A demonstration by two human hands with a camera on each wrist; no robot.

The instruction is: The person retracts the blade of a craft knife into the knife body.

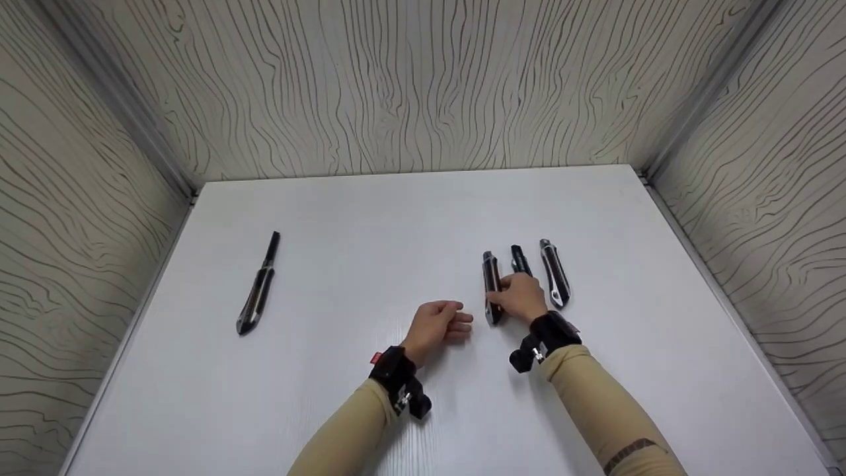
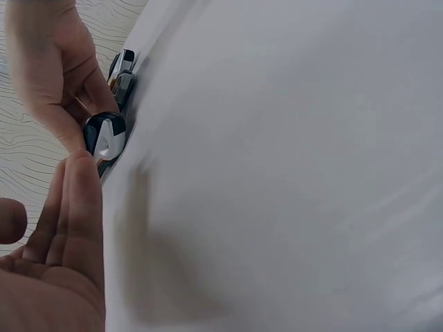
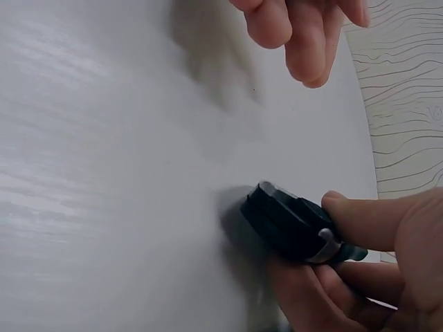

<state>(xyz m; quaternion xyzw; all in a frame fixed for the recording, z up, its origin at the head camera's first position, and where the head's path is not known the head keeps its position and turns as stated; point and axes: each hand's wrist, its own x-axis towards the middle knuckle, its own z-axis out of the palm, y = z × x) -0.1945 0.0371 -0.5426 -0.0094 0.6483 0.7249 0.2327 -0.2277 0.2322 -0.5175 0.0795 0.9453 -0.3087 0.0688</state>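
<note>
So the right hand is pinching the leftmost knife of three (long axis running 12-to-6), while the left hand is idling loose-fingered at its 8 o'clock.

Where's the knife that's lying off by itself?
In the head view the lone knife lies on the left side of the white table, near the left wall, well apart from the left hand and the three knives by the right hand.

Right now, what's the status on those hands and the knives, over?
Right hand grips the leftmost knife of the three. Left hand open, resting on the table, holding nothing. Fourth knife lies apart, far left. Nothing in the way.
</note>
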